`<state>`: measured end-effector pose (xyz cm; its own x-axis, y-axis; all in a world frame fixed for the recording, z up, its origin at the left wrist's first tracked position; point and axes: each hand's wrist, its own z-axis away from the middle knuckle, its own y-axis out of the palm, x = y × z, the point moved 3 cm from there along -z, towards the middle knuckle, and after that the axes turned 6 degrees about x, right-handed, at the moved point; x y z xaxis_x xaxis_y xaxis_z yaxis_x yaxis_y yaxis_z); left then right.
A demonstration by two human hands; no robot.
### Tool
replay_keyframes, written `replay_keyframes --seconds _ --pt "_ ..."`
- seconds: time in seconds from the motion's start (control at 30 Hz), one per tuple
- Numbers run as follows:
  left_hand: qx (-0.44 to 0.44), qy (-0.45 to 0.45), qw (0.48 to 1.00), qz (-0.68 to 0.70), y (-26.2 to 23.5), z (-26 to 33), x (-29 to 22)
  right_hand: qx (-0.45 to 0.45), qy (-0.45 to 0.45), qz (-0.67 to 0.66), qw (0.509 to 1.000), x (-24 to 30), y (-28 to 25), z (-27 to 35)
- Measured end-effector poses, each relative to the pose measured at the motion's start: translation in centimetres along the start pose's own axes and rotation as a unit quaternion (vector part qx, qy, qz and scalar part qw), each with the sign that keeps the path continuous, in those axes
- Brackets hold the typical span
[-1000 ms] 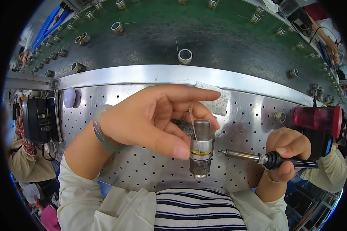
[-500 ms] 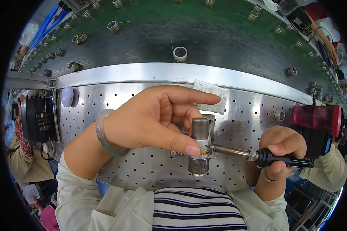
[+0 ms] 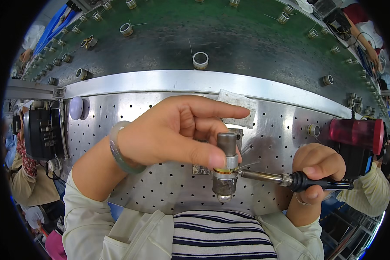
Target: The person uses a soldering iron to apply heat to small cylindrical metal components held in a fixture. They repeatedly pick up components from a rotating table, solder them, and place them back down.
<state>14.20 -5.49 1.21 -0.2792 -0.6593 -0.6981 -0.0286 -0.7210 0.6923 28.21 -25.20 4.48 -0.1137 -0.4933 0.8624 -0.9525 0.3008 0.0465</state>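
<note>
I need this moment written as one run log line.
left hand: holds metal cylinder | right hand: holds soldering iron | iron tip: at cylinder's brass band | surface: perforated metal plate

Soldering iron [image 3: 290, 178] grip inside right hand [image 3: 317, 167]

Left hand [image 3: 173, 132] extended toward 3 o'clock, thumb and fingers pinched closed, right hand [image 3: 318, 171] fisted, pointed toward 9 o'clock.

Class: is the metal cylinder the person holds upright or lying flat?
Upright: the metal cylinder stands vertical in the left hand, rounded end down.
</note>
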Motion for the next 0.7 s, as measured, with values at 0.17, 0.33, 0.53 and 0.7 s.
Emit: replay_keyframes --seconds 0.17,0.33,0.53,0.7 --pt "-0.006 -0.022 0.998 0.061 -0.14 -0.11 -0.06 0.029 -0.011 0.011 0.999 -0.14 -0.31 0.08" --pt "-0.002 0.006 1.000 -0.030 0.20 -0.14 -0.01 0.031 -0.004 0.020 0.999 0.00 -0.31 0.00" --pt "-0.016 0.010 0.999 -0.030 0.13 -0.18 0.20 0.026 0.003 0.052 0.998 0.45 -0.11 -0.02" --pt "0.008 0.015 0.998 -0.058 0.28 -0.11 -0.19 0.007 0.000 0.050 0.999 0.32 -0.07 0.17"
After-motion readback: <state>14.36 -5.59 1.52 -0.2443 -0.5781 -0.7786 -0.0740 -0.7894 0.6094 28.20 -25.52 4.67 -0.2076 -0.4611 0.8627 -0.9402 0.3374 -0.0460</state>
